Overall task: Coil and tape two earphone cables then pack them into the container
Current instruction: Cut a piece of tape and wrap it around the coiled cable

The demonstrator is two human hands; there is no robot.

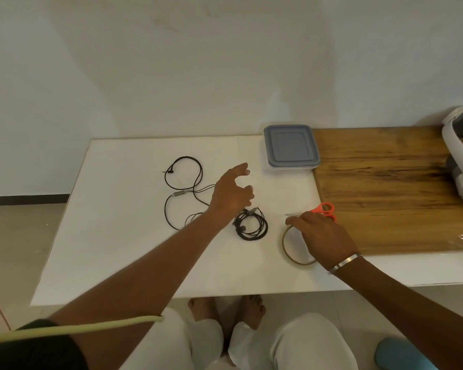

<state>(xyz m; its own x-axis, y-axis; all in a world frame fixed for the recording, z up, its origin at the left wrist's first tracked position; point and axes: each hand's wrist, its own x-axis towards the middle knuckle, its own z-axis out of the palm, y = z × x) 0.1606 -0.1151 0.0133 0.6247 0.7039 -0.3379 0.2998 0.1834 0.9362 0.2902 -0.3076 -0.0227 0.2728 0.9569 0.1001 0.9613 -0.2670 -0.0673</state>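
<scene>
So, left hand (231,194): held above the table (123,236), fingers spread loosely, nothing gripped.
Right hand (320,236): laid on the tape roll (288,251), fingers curled over its rim.
Coiled cable (251,225): found just under the left hand.
Loose cable (183,193): sprawled further left.
Container (292,148): lid kept on, far edge.
Scissors (324,209): parked beside the right hand.

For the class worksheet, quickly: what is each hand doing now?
Left hand: open, holding nothing.
Right hand: on the tape roll; grip cannot be told.
</scene>
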